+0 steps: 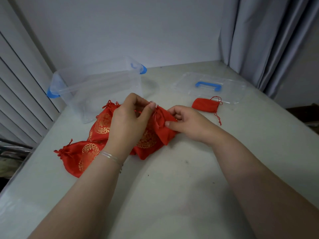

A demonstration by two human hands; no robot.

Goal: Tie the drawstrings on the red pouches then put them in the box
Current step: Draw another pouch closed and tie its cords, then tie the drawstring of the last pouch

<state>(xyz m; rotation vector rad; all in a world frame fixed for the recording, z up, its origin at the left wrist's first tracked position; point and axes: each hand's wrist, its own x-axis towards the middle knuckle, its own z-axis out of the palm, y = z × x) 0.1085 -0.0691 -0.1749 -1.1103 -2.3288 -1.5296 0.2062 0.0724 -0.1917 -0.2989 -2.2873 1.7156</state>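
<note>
Both hands work above the middle of the white worktop [172,187]. The left hand [128,121] is raised over a pile of pouches; its thumb and forefinger are pressed together, pinching the drawstring [156,107] at the gathered neck of a plain pouch [164,125]. The other left fingers [138,99] are curled. A thin bracelet [110,156] sits on the left wrist.

The right hand [187,122] grips the body of the plain pouch: thumb on the near face, fingers curled over the far edge. The pouch is held tilted, neck toward the left hand, its lower corner reaching down to the pile.

The patterned pouches [101,123] are red satin with gold round motifs and lie overlapping on the worktop beneath the left hand. The nearest one [81,156] lies at the left, its neck gathered and pointing left.

A second plain pouch [205,105] lies flat to the right, apart from the pile, its mouth ungathered and its cord [218,116] trailing loose toward the near side.

The box [96,87] is clear plastic with blue latches [51,94]. It stands at the far left, just behind the pile. No pouch is visible inside it.

The lid [208,83] lies flat at the far right, blue handle [208,85] upward, just behind the second plain pouch.
</note>
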